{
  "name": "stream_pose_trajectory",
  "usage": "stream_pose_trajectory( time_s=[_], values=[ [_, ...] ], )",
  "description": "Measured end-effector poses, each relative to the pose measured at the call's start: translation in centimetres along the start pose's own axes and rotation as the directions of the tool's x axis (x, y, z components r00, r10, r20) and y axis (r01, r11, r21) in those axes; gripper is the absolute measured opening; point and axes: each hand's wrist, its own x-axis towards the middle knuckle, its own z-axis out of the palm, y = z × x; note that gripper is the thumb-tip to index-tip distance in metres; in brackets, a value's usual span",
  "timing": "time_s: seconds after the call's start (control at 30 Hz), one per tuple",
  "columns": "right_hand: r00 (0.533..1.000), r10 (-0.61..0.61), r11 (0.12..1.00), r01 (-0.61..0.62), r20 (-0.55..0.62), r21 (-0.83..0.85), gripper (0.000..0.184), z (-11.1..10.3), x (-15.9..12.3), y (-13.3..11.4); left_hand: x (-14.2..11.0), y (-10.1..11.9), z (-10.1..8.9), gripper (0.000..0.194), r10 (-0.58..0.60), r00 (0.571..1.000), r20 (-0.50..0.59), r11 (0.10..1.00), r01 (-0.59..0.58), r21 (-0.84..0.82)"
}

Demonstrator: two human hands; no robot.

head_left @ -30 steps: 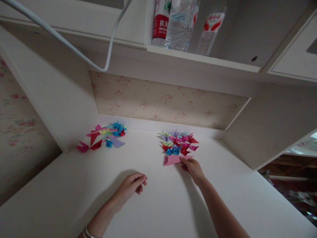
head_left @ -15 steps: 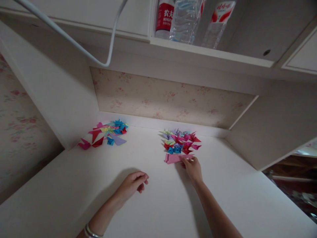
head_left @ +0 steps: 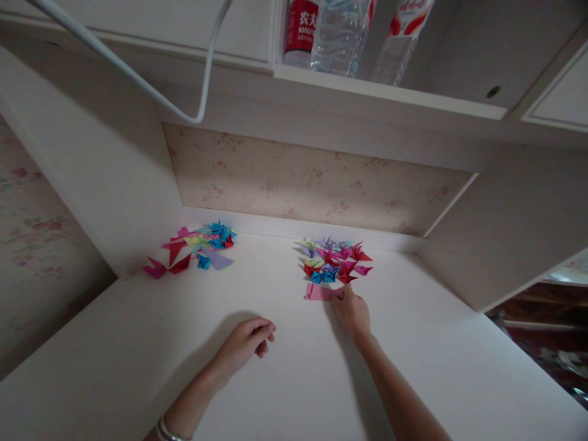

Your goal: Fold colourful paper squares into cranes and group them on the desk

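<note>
My right hand (head_left: 353, 311) reaches forward across the white desk (head_left: 294, 367), fingertips pinched on a pink folded paper (head_left: 319, 292) lying just in front of a pile of coloured origami pieces (head_left: 334, 262). My left hand (head_left: 245, 343) rests on the desk nearer to me, fingers loosely curled, with nothing seen in it. A bracelet sits on that wrist. A second cluster of folded paper pieces (head_left: 195, 248), pink, red, blue and purple, lies at the far left by the side panel.
A shelf overhead carries plastic water bottles (head_left: 340, 33). A white cable (head_left: 138, 73) loops down from the upper left. Floral wallpaper backs the desk nook. White side panels (head_left: 496, 233) close in the desk on left and right.
My right hand has slid slightly left over the pink paper, covering more of it. The left hand has stayed put. The view tilted up a little.
</note>
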Motion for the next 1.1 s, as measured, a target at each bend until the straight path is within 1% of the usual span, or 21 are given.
stream_pose_trajectory(
  time_s=[0.07, 0.13, 0.2, 0.27, 0.33, 0.43, 0.53, 0.7, 0.87, 1.1],
  values=[
    [1.0, -0.018, 0.992, 0.021, 0.022, -0.123, 0.022, -0.3, 0.0, -0.2, -0.1, 0.1, 0.0, 0.03, -0.007, 1.0, 0.0, 1.0, 0.007, 0.007],
    [0.999, 0.003, 0.978, 0.004, 0.035, -0.207, 0.029, -0.5, -0.1, -0.4, -0.1, 0.1, 0.0, 0.031, -0.011, 1.0, -0.001, 1.0, 0.011, 0.007],
    [0.999, 0.032, 0.962, -0.019, 0.043, -0.272, 0.036, -0.7, -0.2, -0.5, -0.1, 0.1, 0.0, 0.03, -0.011, 1.0, 0.003, 1.0, 0.011, -0.004],
    [0.998, 0.03, 0.955, -0.013, 0.054, -0.295, 0.038, -0.6, -0.4, -0.6, -0.1, 0.0, 0.0, 0.03, -0.006, 1.0, 0.004, 1.0, 0.006, -0.008],
    [0.997, -0.004, 0.961, 0.024, 0.074, -0.276, 0.037, -0.5, -0.6, -0.7, 0.0, 0.0, 0.0, 0.031, -0.004, 1.0, 0.003, 1.0, 0.004, 0.0],
    [0.989, -0.085, 0.965, 0.112, 0.121, -0.237, 0.037, -0.1, -0.9, -0.7, 0.0, 0.1, 0.0, 0.032, -0.014, 1.0, -0.006, 1.0, 0.014, -0.004],
    [0.979, -0.139, 0.957, 0.171, 0.147, -0.235, 0.037, 0.0, -0.9, -0.6, 0.0, 0.2, 0.1, 0.032, -0.016, 1.0, -0.017, 1.0, 0.016, -0.021],
    [0.971, -0.16, 0.956, 0.197, 0.178, -0.216, 0.036, -0.5, -0.4, -0.3, 0.1, 0.0, 0.2, 0.033, -0.041, 0.999, -0.036, 0.998, 0.039, -0.047],
    [0.961, -0.182, 0.954, 0.224, 0.21, -0.199, 0.036, -0.7, -0.2, 0.1, 0.3, -0.2, 0.1, 0.033, -0.03, 0.999, -0.033, 0.998, 0.028, -0.05],
    [0.967, -0.177, 0.968, 0.205, 0.182, -0.148, 0.04, 0.1, -0.1, 0.9, 0.3, -0.2, 0.2, 0.032, -0.03, 0.999, -0.04, 0.997, 0.028, -0.068]
  ],
)
